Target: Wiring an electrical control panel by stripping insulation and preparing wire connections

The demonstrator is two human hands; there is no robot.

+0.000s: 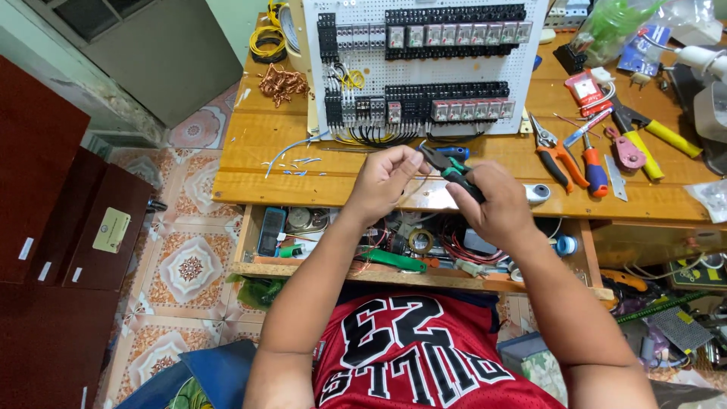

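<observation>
1. Right hand (496,208) grips green-handled pliers (447,168); the nose pokes out past the fingers toward the left hand (386,178).
2. Left fingers pinch a thin wire; its free end is too fine to trace.
3. Just beyond the fingertips: white perforated panel (424,72) with black and grey relay blocks, black wires looping at its lower edge.
4. Beyond the right knuckles, on the wooden bench (250,163): orange-handled cutters (556,155), a screwdriver (594,170).
5. Below both wrists: open drawer (303,269), cluttered.

Relay board (424,64) behind hands, drawer (394,254) beneath.
</observation>
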